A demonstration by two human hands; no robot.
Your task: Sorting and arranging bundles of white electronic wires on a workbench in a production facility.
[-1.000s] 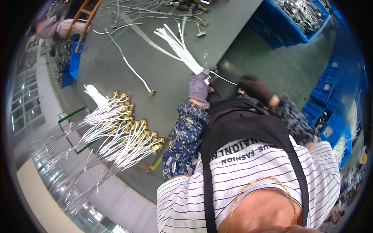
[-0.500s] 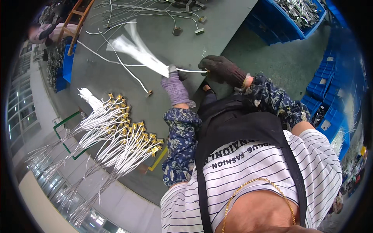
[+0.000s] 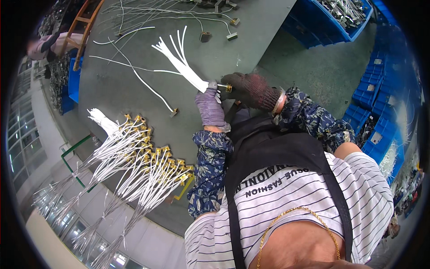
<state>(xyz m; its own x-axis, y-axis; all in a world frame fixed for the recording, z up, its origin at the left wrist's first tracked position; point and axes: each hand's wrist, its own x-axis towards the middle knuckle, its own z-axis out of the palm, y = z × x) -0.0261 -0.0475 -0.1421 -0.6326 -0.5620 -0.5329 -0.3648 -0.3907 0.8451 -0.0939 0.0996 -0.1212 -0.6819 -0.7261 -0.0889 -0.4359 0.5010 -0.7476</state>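
A single fisheye view from the person's head looks steeply down over the striped shirt (image 3: 309, 188) and dark apron (image 3: 277, 157), close to the body. It faces forward across the grey bench (image 3: 148, 58), with both forearms rising from the lower edge. Straight edges bow toward the dark rim; blue crates (image 3: 336, 18) curve along the upper right.

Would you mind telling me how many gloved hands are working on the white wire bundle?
2: the left hand grips the white wire bundle; the right hand pinches its brass end.
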